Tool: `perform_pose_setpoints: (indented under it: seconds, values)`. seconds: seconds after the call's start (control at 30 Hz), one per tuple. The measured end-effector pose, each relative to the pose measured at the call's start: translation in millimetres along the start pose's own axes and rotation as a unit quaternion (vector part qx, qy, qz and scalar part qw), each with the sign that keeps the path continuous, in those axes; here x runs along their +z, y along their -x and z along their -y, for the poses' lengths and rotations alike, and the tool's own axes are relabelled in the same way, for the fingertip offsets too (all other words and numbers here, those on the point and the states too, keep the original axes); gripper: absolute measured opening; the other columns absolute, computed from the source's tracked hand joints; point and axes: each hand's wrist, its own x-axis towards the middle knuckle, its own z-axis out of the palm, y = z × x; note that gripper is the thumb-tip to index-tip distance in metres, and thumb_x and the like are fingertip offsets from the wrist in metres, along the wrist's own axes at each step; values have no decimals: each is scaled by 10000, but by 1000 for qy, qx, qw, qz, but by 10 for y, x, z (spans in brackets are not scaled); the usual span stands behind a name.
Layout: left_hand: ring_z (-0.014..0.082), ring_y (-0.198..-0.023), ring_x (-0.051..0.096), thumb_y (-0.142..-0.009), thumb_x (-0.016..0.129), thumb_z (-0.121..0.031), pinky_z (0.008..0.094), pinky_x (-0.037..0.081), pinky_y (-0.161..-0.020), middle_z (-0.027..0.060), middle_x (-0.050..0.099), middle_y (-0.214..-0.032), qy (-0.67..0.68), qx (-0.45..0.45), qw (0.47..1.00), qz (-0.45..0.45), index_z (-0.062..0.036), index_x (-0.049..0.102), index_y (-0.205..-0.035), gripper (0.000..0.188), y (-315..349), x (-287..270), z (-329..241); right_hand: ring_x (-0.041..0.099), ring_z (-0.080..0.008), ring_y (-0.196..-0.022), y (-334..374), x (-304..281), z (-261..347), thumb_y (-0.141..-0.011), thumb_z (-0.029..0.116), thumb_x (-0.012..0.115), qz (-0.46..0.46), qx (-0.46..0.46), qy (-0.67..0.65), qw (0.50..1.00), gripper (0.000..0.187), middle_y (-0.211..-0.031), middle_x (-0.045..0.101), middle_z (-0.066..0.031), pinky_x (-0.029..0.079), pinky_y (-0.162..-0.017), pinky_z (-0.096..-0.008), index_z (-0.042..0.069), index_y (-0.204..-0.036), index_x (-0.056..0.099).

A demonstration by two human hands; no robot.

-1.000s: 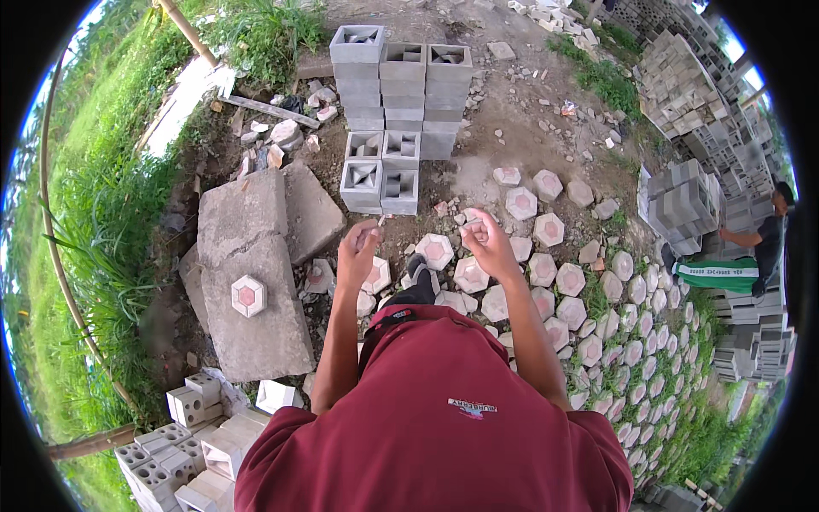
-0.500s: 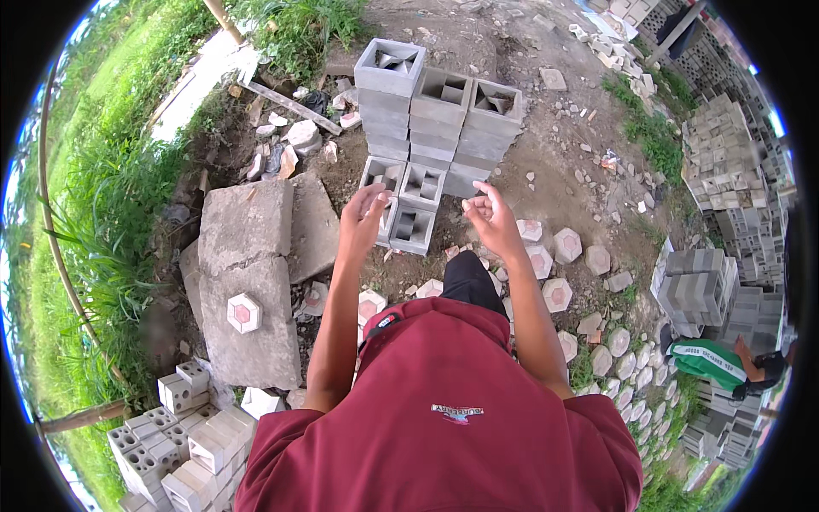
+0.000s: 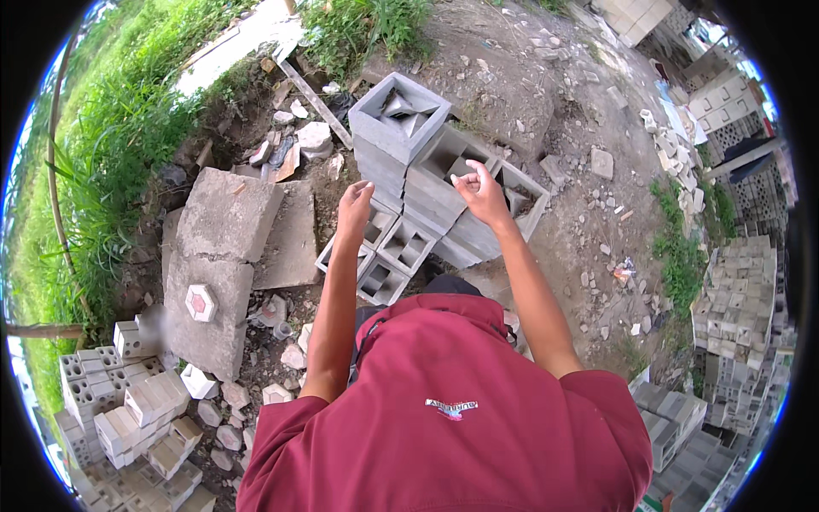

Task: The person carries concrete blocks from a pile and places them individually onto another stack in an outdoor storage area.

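Observation:
Grey hollow concrete blocks stand in close stacks before me. Highest is a square block [image 3: 375, 152] on the tall left stack, with broken-looking grey pieces inside its hollow. My left hand [image 3: 355, 206] hangs beside that stack, holding nothing, its fingers loosely curled and partly hidden. My right hand [image 3: 483, 196] is raised in front of the neighbouring stack [image 3: 426, 192], thumb and fingers apart, also holding nothing. Whether either hand touches a block I cannot tell. A lower group of hollow blocks [image 3: 408, 242] stands nearer to me, between my forearms.
Cracked concrete slabs [image 3: 205, 282] lie left, with a hexagonal paver [image 3: 200, 303] on one. Pale perforated blocks [image 3: 141, 401] are piled lower left. A plank [image 3: 311, 101] lies among rubble. More block stacks [image 3: 734, 307] line the right, beyond stony dirt [image 3: 589, 230].
My view has turned and come nearer the stacks. Both hands have moved forward to the taller blocks; the left hand's fingers look more curled. The blocks stay in the same arrangement.

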Motion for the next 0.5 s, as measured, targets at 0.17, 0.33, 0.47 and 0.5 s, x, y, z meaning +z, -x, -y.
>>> perform_pose_setpoints:
  seconds: [0.17,0.33,0.47,0.5]
  values:
    - [313,-1283,409,-852,647,-377,558,320,-1020,159,478,-1353,29,-98,992,-70,-49,449,-1354,631,-666,721,-156,618,-286,-995,-1000,-301,-393,-801,495,720,21,-45,50,998,821,-1112,615,-220,485,-887,-380,-50,-1335,418]
    - [316,-1270,431,-812,706,-420,407,341,-1055,240,448,-1361,-18,-86,991,-103,81,354,-1356,820,-1081,938,-497,453,-403,-1257,-2180,-92,-743,-776,516,724,1,-119,96,988,953,-1337,452,-315,362,-1064,-431,-106,-1380,327]
    - [294,-1165,524,-802,724,-432,365,403,-997,243,520,-1284,-46,-17,989,-140,93,380,-1324,817,-1519,999,-447,388,-414,-1327,-2831,54,-806,-756,607,691,67,-81,111,988,1037,-1398,390,-339,321,-1105,-425,-101,-1406,302]
    - [294,-1165,524,-802,724,-432,365,403,-997,243,520,-1284,-47,-18,987,-154,93,380,-1324,817,-1604,968,-331,398,-414,-1321,-2946,130,-772,-762,637,666,101,-67,124,985,1041,-1396,396,-337,326,-1101,-421,-97,-1408,306]
